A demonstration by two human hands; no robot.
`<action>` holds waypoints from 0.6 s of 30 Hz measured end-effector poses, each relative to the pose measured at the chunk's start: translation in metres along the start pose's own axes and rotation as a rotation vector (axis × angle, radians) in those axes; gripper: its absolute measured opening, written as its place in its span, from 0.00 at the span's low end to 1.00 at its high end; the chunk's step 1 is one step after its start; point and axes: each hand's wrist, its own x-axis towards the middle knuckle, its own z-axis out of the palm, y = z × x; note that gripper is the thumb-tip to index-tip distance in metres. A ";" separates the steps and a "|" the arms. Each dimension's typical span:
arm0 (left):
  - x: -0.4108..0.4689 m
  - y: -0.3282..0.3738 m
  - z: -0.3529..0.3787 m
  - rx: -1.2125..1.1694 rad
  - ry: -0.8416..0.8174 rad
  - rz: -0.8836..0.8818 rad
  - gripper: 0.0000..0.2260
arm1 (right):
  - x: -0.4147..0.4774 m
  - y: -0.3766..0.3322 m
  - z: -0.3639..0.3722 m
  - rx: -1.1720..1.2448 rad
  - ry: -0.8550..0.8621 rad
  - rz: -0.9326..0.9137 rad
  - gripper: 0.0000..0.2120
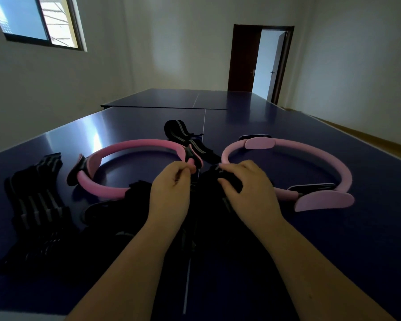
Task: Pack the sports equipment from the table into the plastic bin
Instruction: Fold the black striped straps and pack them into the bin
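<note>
While both pink rings are lying on the table [276,126], the left hand [171,188] and right hand [245,184] are pinching a dark strap [208,181] between them, probably folding it for the bin, which is not visible.

Both bare arms reach forward, close together.
Left hand [171,181] pinches fingertips together; right hand [245,181] is curled, palm down.

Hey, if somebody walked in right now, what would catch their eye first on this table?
Two pink exercise rings: the left ring and the paler right ring, flat on the dark blue table. Between them, the left hand and right hand work at a black strap bundle; more black straps lie far left.
</note>
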 end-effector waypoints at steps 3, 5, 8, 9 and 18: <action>-0.002 -0.001 0.001 0.019 -0.039 0.009 0.10 | 0.000 -0.001 -0.003 -0.127 0.004 -0.040 0.06; -0.003 -0.001 0.002 0.043 -0.053 0.019 0.10 | 0.001 0.000 -0.004 -0.264 -0.134 0.016 0.09; -0.003 -0.004 0.003 0.096 -0.074 0.022 0.10 | 0.001 0.000 0.000 -0.357 -0.161 0.027 0.09; -0.003 -0.005 0.003 0.103 -0.080 0.022 0.10 | 0.001 0.000 0.001 -0.348 -0.142 0.029 0.10; -0.002 0.007 -0.003 0.020 -0.098 0.028 0.10 | 0.003 -0.018 -0.004 -0.120 -0.036 -0.004 0.08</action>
